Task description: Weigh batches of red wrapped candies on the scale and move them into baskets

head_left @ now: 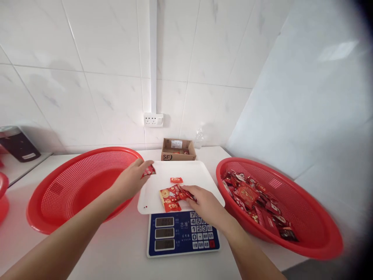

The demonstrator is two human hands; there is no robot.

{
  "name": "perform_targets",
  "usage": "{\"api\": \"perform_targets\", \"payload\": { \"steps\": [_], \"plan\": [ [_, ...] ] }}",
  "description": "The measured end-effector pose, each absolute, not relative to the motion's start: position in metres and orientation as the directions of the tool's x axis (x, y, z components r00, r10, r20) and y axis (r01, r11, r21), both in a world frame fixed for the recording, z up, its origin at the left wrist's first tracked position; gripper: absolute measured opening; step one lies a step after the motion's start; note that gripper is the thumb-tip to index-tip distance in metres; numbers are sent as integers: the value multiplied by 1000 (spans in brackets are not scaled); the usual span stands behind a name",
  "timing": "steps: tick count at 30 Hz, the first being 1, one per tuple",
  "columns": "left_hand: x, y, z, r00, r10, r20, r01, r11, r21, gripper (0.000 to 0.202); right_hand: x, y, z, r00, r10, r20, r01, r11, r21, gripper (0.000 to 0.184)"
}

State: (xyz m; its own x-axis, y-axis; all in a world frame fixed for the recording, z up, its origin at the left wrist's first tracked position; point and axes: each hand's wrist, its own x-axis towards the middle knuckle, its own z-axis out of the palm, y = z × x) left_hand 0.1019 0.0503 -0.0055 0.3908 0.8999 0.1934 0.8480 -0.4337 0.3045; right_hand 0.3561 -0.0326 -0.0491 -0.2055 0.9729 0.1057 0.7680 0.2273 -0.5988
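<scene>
My left hand [132, 178] is closed around a small red snack packet [149, 170] above the left edge of the white scale tray [189, 169]. Over the tray's lower middle, my right hand [203, 200] has its fingers closed on a red packet [183, 193]. Beside and partly under it lie a red-and-cream biscuit packet [167, 193] and a red wrapped piece [172, 207]. Another small red packet [176, 180] rests farther back on the tray. The blue scale panel [183, 235] with its displays and keys sits in front.
To the right stands a red basket [317, 233] holding many red packets [256, 202]. A red basket [87, 190] is at the left. Behind the tray are a cardboard box [178, 156] and a clear plastic bottle [199, 139], near the tiled wall.
</scene>
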Motion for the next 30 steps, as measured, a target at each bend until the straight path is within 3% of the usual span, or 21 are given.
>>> {"api": "perform_targets", "payload": {
  "steps": [3, 5, 6, 8, 10, 12, 15, 18, 21, 23, 25, 27, 30],
  "plan": [
    [63, 40, -5, 290, 942, 171, 928, -321, 192, 45, 362, -25, -51, -118, 987, 113, 810, 161, -564, 40],
    [50, 33, -8, 255, 944, 209, 939, -293, 180, 44, 364, -23, -50, -47, 992, 118, 816, 107, -568, 38],
    [50, 28, -10, 257, 938, 231, 924, -309, 224, 43, 363, -22, -48, -11, 991, 132, 798, 88, -596, 38],
    [61, 15, -13, 288, 933, 216, 831, -355, 427, 45, 358, -23, -45, 46, 985, 169, 698, 89, -710, 36],
    [84, 1, -16, 351, 932, 91, 641, -310, 702, 55, 345, -26, -41, 54, 985, 162, 498, 114, -860, 35],
    [112, -12, -19, 458, 889, -14, 392, -187, 901, 69, 327, -32, -36, -17, 994, 112, 262, 113, -958, 35],
    [144, -21, -23, 537, 844, -23, 76, -21, 997, 66, 305, -43, -29, -93, 988, 124, 128, 135, -983, 34],
    [147, -18, -23, 462, 886, 46, -27, -38, 999, 51, 303, -51, -24, -132, 969, 208, 277, 238, -931, 40],
    [121, -8, -16, 263, 957, 124, 250, -192, 949, 46, 317, -52, -25, -203, 959, 200, 460, 274, -845, 60],
    [95, 0, -10, 108, 976, 187, 589, -214, 779, 43, 327, -48, -28, -239, 962, 129, 599, 250, -761, 72],
    [71, 7, -8, 29, 982, 185, 829, -127, 545, 43, 330, -41, -33, -294, 956, 9, 719, 227, -656, 81],
    [55, 14, -13, 29, 987, 159, 930, -85, 358, 48, 328, -32, -39, -338, 937, -87, 792, 233, -564, 87],
    [49, 20, -26, 133, 973, 188, 953, -178, 247, 59, 322, -17, -47, -345, 934, -97, 842, 262, -472, 81]
  ]
}}
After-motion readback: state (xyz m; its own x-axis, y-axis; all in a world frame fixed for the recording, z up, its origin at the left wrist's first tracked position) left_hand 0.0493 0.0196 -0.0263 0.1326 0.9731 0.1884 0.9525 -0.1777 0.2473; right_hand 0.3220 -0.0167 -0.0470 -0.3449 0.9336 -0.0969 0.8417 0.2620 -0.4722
